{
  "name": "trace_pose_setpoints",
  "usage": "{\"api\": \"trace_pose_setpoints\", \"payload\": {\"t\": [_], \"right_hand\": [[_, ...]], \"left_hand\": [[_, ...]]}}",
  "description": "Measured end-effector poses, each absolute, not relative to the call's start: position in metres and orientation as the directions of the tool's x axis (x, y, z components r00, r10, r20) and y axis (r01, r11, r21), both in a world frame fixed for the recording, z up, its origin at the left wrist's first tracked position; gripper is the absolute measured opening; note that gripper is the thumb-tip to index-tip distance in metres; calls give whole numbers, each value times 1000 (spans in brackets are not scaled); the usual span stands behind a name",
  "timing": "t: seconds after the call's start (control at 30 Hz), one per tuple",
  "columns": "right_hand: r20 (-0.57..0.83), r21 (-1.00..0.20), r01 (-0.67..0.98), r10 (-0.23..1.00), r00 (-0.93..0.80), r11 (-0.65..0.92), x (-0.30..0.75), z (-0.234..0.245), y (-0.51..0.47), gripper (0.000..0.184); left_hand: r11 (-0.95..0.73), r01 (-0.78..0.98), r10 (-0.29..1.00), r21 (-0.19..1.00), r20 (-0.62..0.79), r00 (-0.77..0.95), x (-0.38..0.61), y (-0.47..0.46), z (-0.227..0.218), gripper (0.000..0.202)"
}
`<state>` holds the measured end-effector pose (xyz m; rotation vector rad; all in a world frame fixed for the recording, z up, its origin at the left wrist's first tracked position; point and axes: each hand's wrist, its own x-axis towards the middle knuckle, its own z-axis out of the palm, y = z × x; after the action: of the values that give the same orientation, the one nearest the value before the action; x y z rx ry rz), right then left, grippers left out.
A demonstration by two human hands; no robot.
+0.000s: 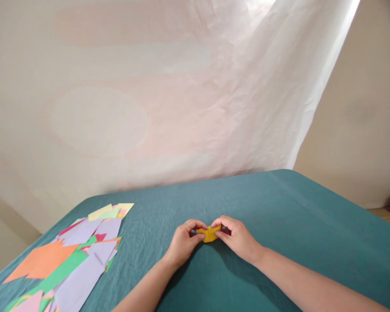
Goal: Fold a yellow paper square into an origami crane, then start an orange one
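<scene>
Pinching yellow paper (210, 235) | left hand (183, 243), right hand (239, 239): clamped on opposite ends | tabletop (312, 234), near middle, right of coloured paper sheets (79, 277) | apparently folding; next move likely needs even pressure

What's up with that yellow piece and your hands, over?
Left hand and right hand both pinching yellow piece. Piece held between them, over teal cloth. Paper pile off left, touching neither hand.
</scene>
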<state>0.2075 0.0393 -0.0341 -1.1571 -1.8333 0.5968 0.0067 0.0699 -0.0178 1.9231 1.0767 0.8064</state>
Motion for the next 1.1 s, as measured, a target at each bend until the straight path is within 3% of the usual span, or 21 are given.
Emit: {"api": "trace_pose_setpoints", "payload": {"t": [0.33, 0.73, 1.1], "right_hand": [[339, -833, 406, 927, -161, 375, 210, -38, 44, 19], [338, -807, 442, 920, -199, 392, 209, -34, 42, 19], [348, -804, 429, 911, -223, 412, 209, -33, 41, 14]], "left_hand": [[-147, 167, 906, 975, 65, 419, 0, 85, -29, 15], [-311, 375, 869, 873, 101, 484, 4, 73, -19, 20], [-406, 419, 853, 812, 173, 493, 5, 70, -11, 25]]}}
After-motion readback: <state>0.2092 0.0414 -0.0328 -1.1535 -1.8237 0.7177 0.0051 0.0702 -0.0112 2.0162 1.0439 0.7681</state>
